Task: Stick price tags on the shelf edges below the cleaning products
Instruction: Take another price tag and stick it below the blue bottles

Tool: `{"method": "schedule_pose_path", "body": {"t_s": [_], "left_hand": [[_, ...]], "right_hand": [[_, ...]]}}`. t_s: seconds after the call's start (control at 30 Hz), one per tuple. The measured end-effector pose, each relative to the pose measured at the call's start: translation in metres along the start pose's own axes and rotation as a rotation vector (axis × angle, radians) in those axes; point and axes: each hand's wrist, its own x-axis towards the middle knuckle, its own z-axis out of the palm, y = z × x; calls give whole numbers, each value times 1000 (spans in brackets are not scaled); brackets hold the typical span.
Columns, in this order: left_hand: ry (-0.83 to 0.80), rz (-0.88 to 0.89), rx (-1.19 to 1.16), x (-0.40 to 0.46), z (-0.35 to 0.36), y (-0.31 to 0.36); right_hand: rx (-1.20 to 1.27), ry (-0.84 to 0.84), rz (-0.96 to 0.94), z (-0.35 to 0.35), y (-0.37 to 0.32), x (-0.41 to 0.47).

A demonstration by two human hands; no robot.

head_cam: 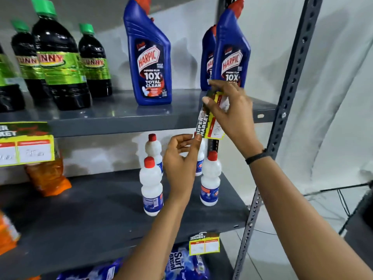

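A yellow and black "Super Market" price tag (210,122) hangs on end in front of the grey upper shelf edge (121,126). My right hand (232,114) pinches its top, just below the blue Harpic bottles (232,57). My left hand (181,158) pinches the tag's lower corner, in front of the white bottles with red caps (151,184). Another Harpic bottle (149,57) stands further left on the upper shelf. One price tag (26,146) is stuck on the upper shelf edge at the left, another (204,244) on the lower shelf edge.
Dark bottles with green caps (60,63) stand at the left of the upper shelf. Orange packets (48,176) lie on the middle shelf, blue Surf Excel bags (179,263) below. A slotted grey upright (282,118) frames the rack's right side; cables (343,199) run beyond it.
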Motion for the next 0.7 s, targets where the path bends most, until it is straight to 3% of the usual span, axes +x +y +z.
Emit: {"method": "schedule_pose_path", "body": {"t_s": [0.23, 0.5, 0.7], "left_hand": [[-36, -62, -78, 9, 7, 6], [-47, -104, -145, 10, 6, 26], [-14, 50, -58, 20, -4, 37]], "right_hand": [[152, -57, 62, 7, 11, 13], [145, -113, 121, 10, 15, 20], [231, -62, 155, 3, 16, 17]]}}
